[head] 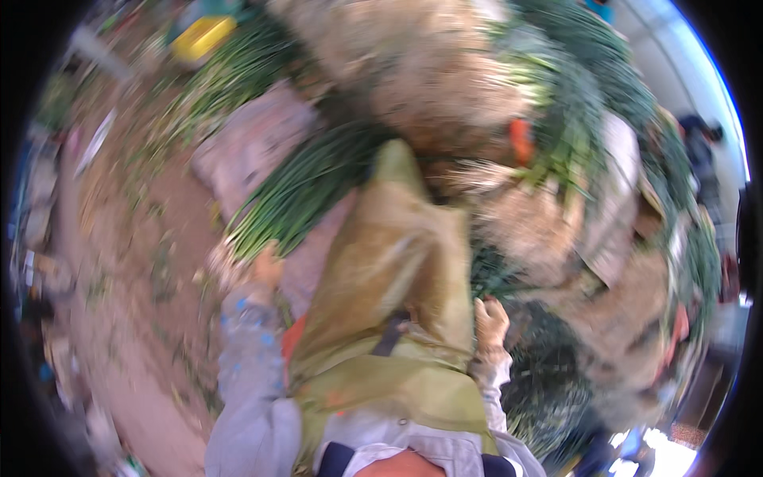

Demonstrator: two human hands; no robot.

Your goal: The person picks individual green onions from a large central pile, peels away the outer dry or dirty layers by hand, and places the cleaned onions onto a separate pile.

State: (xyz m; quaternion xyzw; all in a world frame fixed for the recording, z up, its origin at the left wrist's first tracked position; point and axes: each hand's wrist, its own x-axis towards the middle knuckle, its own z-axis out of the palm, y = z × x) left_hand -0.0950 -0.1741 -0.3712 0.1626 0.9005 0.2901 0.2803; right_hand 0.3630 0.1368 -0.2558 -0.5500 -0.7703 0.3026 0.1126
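Observation:
A bunch of green onions (pixel 286 197) lies slanted across a pinkish sack (pixel 253 143), its pale root ends towards me. My left hand (pixel 266 268) grips the bunch near those roots, though motion blur softens the fingers. On the other side of my olive-green apron (pixel 393 256), my right hand (pixel 492 322) hangs with its fingers curled. Dark green onion leaves (pixel 492 268) are just beyond it; whether it holds anything cannot be made out. The apron looks wet and stained brown in its lower part.
Large heaps of green onions with tan root ends (pixel 441 89) rise ahead and to the right. More loose green onions (pixel 220 89) lie ahead left near a yellow container (pixel 202 39). Leaf scraps litter the brown ground (pixel 161 238). A person (pixel 700 143) is at the far right.

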